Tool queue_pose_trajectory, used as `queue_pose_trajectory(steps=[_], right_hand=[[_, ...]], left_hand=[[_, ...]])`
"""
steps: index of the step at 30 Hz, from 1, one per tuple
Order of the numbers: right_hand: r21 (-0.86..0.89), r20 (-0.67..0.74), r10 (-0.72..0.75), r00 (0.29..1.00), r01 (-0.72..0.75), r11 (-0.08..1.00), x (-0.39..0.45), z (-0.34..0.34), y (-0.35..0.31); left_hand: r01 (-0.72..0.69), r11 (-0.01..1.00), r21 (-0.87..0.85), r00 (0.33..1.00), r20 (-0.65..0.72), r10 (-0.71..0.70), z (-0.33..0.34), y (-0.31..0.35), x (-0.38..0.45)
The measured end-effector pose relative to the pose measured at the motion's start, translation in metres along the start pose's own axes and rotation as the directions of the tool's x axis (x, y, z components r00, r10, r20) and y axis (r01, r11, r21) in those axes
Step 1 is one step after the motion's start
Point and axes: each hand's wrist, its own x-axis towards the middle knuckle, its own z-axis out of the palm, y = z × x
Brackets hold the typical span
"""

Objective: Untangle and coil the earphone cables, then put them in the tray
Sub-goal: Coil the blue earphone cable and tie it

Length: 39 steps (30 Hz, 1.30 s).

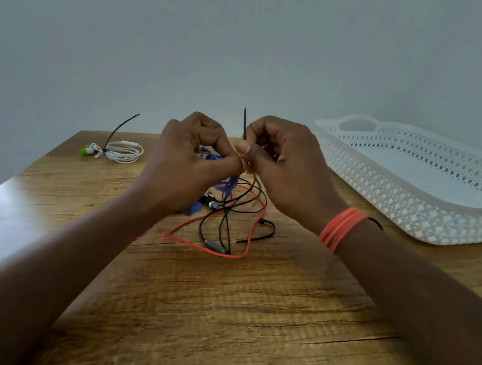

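Note:
Both hands are raised over the table's middle, close together. My left hand (188, 158) grips a bunch of blue earphone cable (226, 184), which hangs down between the hands. My right hand (280, 163) pinches a thin black tie (244, 123) whose tip sticks up above the fingers. Below them a tangle of black cable (225, 230) and red cable (207, 248) lies on the wood, with a small silver earbud (214, 205) in it. A white earphone cable (121, 152) with green buds lies coiled and tied at the far left. The white lattice tray (403, 205) stands at the right.
The wooden table (245, 309) ends at its left edge and at the near right corner. A plain wall rises behind it. An orange band (341, 228) circles my right wrist. The tray's floor is bare.

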Motion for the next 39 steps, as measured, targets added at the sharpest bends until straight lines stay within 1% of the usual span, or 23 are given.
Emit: queue_pose_trajectory(steps=[2,4,7,9,11,12,15,16,17,20,22,24,27,29,31,33,37,39], right_hand=[[-0.091,-0.038,-0.086,0.996,0.082,0.992,-0.001,0.001,0.000],[-0.198,-0.070,-0.169,0.983,0.152,0.968,-0.003,0.002,0.002],[-0.389,-0.127,-0.328,0.936,0.257,0.885,-0.002,0.005,0.002],[-0.460,-0.158,-0.375,0.913,0.268,0.846,-0.001,0.006,0.001],[-0.443,-0.153,-0.343,0.927,0.246,0.862,0.002,0.008,0.004],[-0.407,-0.142,-0.307,0.941,0.227,0.885,0.004,0.008,0.008],[-0.177,-0.101,-0.193,0.976,0.173,0.969,0.008,0.005,0.022],[-0.135,-0.099,-0.166,0.981,0.153,0.979,0.008,0.003,0.027],[-0.127,-0.101,-0.141,0.985,0.127,0.984,0.008,0.000,0.033],[-0.149,-0.067,-0.040,0.997,0.030,0.988,0.013,0.000,0.049],[-0.189,-0.017,-0.002,1.000,-0.001,0.982,0.015,0.003,0.056],[-0.207,0.042,0.014,0.999,-0.005,0.978,0.015,0.006,0.058],[-0.198,0.104,0.050,0.993,-0.028,0.980,0.014,0.008,0.063],[-0.178,0.112,0.085,0.990,-0.064,0.982,0.014,0.007,0.068],[-0.159,0.115,0.114,0.987,-0.095,0.983,0.014,0.007,0.067],[-0.149,0.127,0.149,0.981,-0.129,0.980,0.014,0.008,0.069],[-0.107,0.151,0.211,0.966,-0.196,0.975,0.015,0.010,0.074],[-0.087,0.180,0.237,0.955,-0.224,0.971,0.014,0.009,0.076]], left_hand=[[0.042,0.999,-0.027,0.999,0.015,-0.042,0.001,0.002,0.001],[0.106,0.988,-0.108,0.994,0.039,-0.103,0.004,0.004,0.001],[0.213,0.950,-0.227,0.977,0.024,-0.213,0.005,0.008,0.001],[0.230,0.944,-0.236,0.972,0.003,-0.236,0.007,0.008,0.003],[0.257,0.942,-0.217,0.965,0.000,-0.264,0.008,0.007,0.003],[0.269,0.941,-0.205,0.962,0.003,-0.275,0.008,0.006,0.003],[0.283,0.955,-0.095,0.959,0.025,-0.282,0.002,0.006,0.001],[0.276,0.960,-0.055,0.961,0.044,-0.273,-0.001,0.006,0.002],[0.266,0.964,-0.014,0.963,0.058,-0.265,-0.004,0.007,0.005],[0.251,0.960,0.124,0.966,0.032,-0.257,-0.024,0.004,0.020],[0.277,0.948,0.154,0.960,-0.002,-0.280,-0.039,-0.003,0.033],[0.322,0.939,0.123,0.947,-0.052,-0.318,-0.052,-0.011,0.049],[0.347,0.937,0.035,0.933,-0.111,-0.342,-0.065,-0.022,0.076],[0.373,0.927,-0.042,0.915,-0.151,-0.375,-0.068,-0.031,0.094],[0.404,0.902,-0.151,0.890,-0.162,-0.426,-0.067,-0.040,0.105],[0.439,0.868,-0.231,0.856,-0.184,-0.482,-0.058,-0.057,0.114],[0.464,0.840,-0.279,0.774,-0.332,-0.538,-0.031,-0.088,0.114],[0.501,0.814,-0.295,0.735,-0.351,-0.580,-0.019,-0.101,0.111]])
